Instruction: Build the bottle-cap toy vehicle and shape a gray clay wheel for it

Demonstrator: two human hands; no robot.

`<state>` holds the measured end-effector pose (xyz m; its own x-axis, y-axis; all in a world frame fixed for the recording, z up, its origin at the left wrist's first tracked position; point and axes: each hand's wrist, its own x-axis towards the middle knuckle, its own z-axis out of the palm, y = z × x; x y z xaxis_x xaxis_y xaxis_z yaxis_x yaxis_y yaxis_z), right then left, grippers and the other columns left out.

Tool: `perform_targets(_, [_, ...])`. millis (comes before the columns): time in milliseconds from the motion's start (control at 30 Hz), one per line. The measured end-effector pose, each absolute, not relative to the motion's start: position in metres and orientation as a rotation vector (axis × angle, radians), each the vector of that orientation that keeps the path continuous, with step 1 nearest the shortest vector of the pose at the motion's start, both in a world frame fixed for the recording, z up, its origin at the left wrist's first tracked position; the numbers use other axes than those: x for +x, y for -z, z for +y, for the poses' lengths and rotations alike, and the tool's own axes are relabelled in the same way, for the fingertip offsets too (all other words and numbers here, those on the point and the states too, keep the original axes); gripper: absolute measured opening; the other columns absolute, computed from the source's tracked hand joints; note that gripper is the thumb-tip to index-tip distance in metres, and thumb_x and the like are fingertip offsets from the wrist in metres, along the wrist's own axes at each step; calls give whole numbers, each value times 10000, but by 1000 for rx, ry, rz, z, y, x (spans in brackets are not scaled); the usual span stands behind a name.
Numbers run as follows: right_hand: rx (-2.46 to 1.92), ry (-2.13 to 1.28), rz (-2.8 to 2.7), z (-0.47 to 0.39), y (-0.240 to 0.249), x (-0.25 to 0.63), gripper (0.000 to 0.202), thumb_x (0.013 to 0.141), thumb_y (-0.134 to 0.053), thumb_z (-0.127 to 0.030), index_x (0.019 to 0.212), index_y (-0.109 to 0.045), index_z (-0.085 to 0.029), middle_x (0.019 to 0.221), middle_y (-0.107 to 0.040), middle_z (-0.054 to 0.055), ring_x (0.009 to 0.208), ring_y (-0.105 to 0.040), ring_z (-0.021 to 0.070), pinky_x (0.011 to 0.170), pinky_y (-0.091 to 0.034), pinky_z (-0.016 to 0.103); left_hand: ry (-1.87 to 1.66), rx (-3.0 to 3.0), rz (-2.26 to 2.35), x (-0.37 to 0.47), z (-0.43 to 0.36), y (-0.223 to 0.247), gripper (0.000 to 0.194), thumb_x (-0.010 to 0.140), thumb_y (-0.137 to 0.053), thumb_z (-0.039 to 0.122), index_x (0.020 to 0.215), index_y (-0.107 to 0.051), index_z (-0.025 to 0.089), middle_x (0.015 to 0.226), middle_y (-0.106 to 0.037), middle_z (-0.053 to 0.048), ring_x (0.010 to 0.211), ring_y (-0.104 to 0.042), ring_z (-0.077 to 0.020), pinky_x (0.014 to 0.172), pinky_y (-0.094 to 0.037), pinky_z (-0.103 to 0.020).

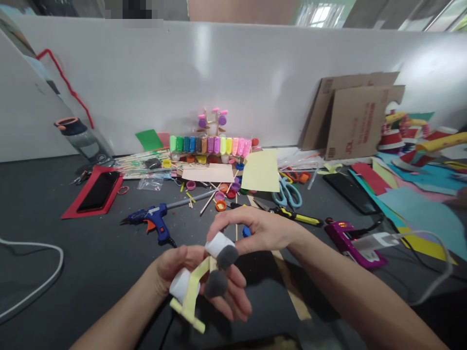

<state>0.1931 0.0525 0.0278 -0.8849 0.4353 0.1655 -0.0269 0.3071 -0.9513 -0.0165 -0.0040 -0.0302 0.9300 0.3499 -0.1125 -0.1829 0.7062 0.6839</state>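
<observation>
Craft [197,284] in hands [168,267] [268,228], JDL cardboard [357,121] beyond

Left hand [207,277] palm up, fingers spread; right hand [255,228] just above it, thumb and fingers pinching, forearms converging.

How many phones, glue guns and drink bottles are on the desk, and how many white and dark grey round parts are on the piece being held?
White round parts: 2
Dark grey round parts: 2
Phones: 2
Glue gun: 1
Drink bottle: 1
Total: 8
</observation>
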Motion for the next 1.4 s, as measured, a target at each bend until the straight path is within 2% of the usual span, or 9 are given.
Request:
perform_targets(133, [-611, -1539, -1943, 45, -14, 213, 386, 857, -809, -389, 1164, -680, -194, 1098, -704, 42, 979, -660, 159, 891, -517, 292, -584, 902, 490, -41, 17, 26, 981, 637, -580, 938, 1080, -775, 84, 1095, -772, -260, 1024, -722, -421, 924, -526, -547])
perform_targets(233, [-728, -1482, -1789, 42, 1, 224, 367, 872, -795, -372, 1168, -657, -203, 1067, -714, 30, 929, -677, 152, 864, -529, 303, -943, 1073, 754, -53, 28, 21, 607, 886, -548, 727, 1174, -736, 227, 1276, -709, -121, 1220, -606, -326, 1059, -419, -456])
perform_targets(300, [-773, -1421, -1705, 42, 12, 228, 360, 880, -788, -359, 1170, -646, -199, 1064, -718, 32, 927, -683, 157, 865, -541, 320, -1138, 1211, 915, -53, 29, 16, 369, 867, -737, 518, 1167, -723, 305, 1303, -667, -39, 1311, -501, -281, 1134, -302, -399])
perform_targets(433, [-819, -1289, -1602, 41, 28, 231, 348, 936, -726, -348, 1221, -629, -174, 1145, -689, 60, 994, -684, 206, 892, -576, 418, -1210, 1495, 1069, -32, 19, -2, 441, 764, -877, 272, 1179, -732, 304, 1335, -628, -38, 1344, -458, -283, 1179, -227, -406])
perform_targets(567, [-822, -1241, -1572, 38, 35, 228, 349, 976, -676, -361, 1266, -619, -175, 1216, -670, 78, 1054, -678, 227, 919, -581, 453, -1225, 2170, 1272, -7, 12, -16, 470, 879, -757, 276, 1329, -621, 262, 1374, -589, -101, 1306, -513, -293, 1097, -363, -477])
perform_targets(700, [-807, -1258, -1564, 36, 36, 226, 339, 974, -678, -362, 1250, -627, -172, 1191, -677, 73, 1036, -682, 221, 907, -585, 445, -1201, 2496, 1208, 2, 20, -24, 334, 888, -741, 192, 1208, -645, 191, 1259, -652, -126, 1240, -553, -307, 1022, -390, -492])
perform_targets(900, [-794, -1315, -1502, 34, 37, 223, 349, 911, -757, -347, 1194, -647, -174, 1136, -693, 55, 989, -681, 204, 899, -571, 417, -1101, 2550, 1133, 2, 27, -31, 164, 905, -710, 118, 1044, -681, 201, 1041, -742, -45, 1086, -625, -269, 935, -365, -456])
perform_targets(1067, [-815, -1371, -1444, 32, 32, 219, 367, 824, -844, -358, 1131, -683, -241, 1080, -717, 11, 939, -673, 152, 884, -526, 306, -1072, 2555, 1112, 0, 30, -34, 107, 939, -654, 123, 994, -699, 204, 1010, -753, -39, 1044, -645, -255, 918, -353, -449])
perform_targets(1400, [-850, -1383, -1426, 29, 28, 220, 349, 814, -843, -341, 1112, -689, -246, 1049, -709, 6, 925, -658, 147, 869, -521, 289, -1015, 2552, 1105, -1, 32, -33, 95, 950, -651, 128, 983, -685, 211, 1003, -749, -29, 1039, -645, -250, 959, -334, -469])
